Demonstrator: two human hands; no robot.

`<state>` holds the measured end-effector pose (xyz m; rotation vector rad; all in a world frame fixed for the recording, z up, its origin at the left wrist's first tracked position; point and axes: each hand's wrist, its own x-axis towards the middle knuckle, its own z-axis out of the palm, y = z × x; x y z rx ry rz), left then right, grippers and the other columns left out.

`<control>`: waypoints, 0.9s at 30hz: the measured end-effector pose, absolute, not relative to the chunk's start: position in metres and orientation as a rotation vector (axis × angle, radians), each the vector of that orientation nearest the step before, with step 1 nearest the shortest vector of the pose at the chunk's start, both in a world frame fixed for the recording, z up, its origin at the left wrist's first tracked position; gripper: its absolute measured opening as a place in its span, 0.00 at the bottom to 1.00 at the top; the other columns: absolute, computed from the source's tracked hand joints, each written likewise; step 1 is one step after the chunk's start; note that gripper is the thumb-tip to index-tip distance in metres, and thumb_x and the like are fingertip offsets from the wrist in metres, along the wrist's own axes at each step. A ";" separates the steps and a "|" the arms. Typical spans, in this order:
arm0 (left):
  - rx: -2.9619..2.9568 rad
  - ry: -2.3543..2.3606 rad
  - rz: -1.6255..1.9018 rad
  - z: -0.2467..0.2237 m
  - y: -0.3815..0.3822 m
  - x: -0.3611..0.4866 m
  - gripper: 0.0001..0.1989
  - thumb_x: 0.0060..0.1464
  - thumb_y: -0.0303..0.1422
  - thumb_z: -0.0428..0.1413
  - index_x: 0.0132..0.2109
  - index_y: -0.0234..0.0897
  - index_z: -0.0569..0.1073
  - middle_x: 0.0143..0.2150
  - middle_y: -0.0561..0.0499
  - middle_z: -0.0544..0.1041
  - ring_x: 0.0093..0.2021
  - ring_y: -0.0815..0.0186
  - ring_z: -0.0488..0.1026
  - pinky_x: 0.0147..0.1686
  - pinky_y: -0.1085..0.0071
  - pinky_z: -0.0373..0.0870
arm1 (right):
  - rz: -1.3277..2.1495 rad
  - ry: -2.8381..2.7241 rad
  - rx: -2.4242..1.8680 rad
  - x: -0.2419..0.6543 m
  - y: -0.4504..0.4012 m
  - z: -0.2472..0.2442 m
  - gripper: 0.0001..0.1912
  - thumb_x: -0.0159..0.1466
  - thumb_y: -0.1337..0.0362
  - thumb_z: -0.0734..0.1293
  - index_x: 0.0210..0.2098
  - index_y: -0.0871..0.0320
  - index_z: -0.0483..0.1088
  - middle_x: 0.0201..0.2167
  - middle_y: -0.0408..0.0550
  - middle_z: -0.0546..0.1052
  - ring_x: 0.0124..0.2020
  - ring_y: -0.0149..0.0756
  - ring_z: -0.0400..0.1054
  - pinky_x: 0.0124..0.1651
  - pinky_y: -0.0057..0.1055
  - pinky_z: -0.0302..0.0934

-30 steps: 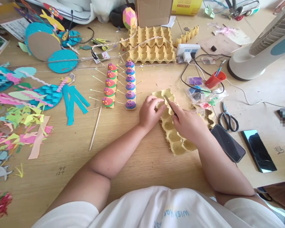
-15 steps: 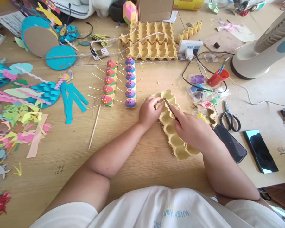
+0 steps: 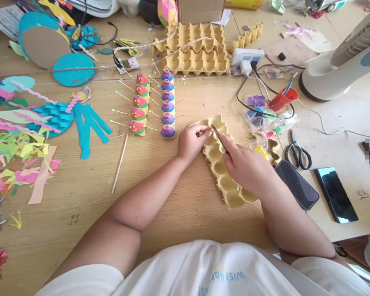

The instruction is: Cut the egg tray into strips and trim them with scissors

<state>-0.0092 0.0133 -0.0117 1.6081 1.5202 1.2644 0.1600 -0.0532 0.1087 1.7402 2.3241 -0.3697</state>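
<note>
A piece of yellow egg carton [image 3: 221, 166] lies at a slant on the wooden table, cups facing up. My right hand [image 3: 245, 164] grips a dark, thin-bladed tool [image 3: 219, 137], whose tip reaches the carton's far end. At that same end my left hand [image 3: 191, 142] is pinched at the carton's upper left edge; whatever lies between its fingertips is too small to make out. Left of my hands stand two rows of painted carton cups with faces and pins, one red and green [image 3: 138, 113], the other blue and purple [image 3: 167, 106].
Larger egg trays [image 3: 197, 57] and a power strip [image 3: 248, 55] sit at the back. To the right are a red cup [image 3: 283, 99], scissors [image 3: 298, 152], two phones [image 3: 336, 195] and a fan [image 3: 333, 78]. Paper scraps [image 3: 21, 158] cover the left; a thin stick [image 3: 120, 164] lies nearer.
My left fingertips have shifted slightly, with a wider gap showing between thumb and forefinger. The tool's tip has moved a little at the carton's far end. The view has shifted slightly.
</note>
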 end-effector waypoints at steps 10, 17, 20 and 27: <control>1.646 1.560 1.279 -0.012 0.013 -0.009 0.06 0.56 0.28 0.66 0.40 0.41 0.87 0.35 0.51 0.84 0.35 0.65 0.77 0.40 0.68 0.76 | -0.339 2.362 1.801 0.161 -0.055 0.112 0.36 0.75 0.65 0.54 0.81 0.60 0.49 0.50 0.59 0.84 0.41 0.47 0.77 0.40 0.36 0.63; 1.658 1.556 1.251 -0.010 0.014 -0.009 0.04 0.56 0.28 0.67 0.38 0.42 0.87 0.34 0.52 0.83 0.35 0.65 0.76 0.39 0.69 0.73 | -0.364 2.326 1.750 0.159 -0.054 0.109 0.36 0.74 0.66 0.55 0.80 0.60 0.50 0.51 0.58 0.84 0.44 0.48 0.78 0.40 0.36 0.64; 1.656 1.545 1.256 -0.010 0.014 -0.009 0.05 0.56 0.27 0.67 0.39 0.41 0.87 0.36 0.52 0.84 0.36 0.65 0.77 0.41 0.69 0.74 | -0.350 2.334 1.745 0.158 -0.054 0.107 0.36 0.74 0.65 0.55 0.80 0.61 0.50 0.51 0.59 0.84 0.45 0.49 0.78 0.41 0.36 0.64; 1.665 1.544 1.251 -0.012 0.014 -0.010 0.05 0.56 0.28 0.67 0.40 0.42 0.87 0.35 0.52 0.84 0.35 0.66 0.76 0.40 0.69 0.74 | -0.344 2.311 1.732 0.157 -0.056 0.105 0.35 0.76 0.64 0.54 0.81 0.63 0.49 0.49 0.61 0.84 0.45 0.51 0.78 0.39 0.37 0.63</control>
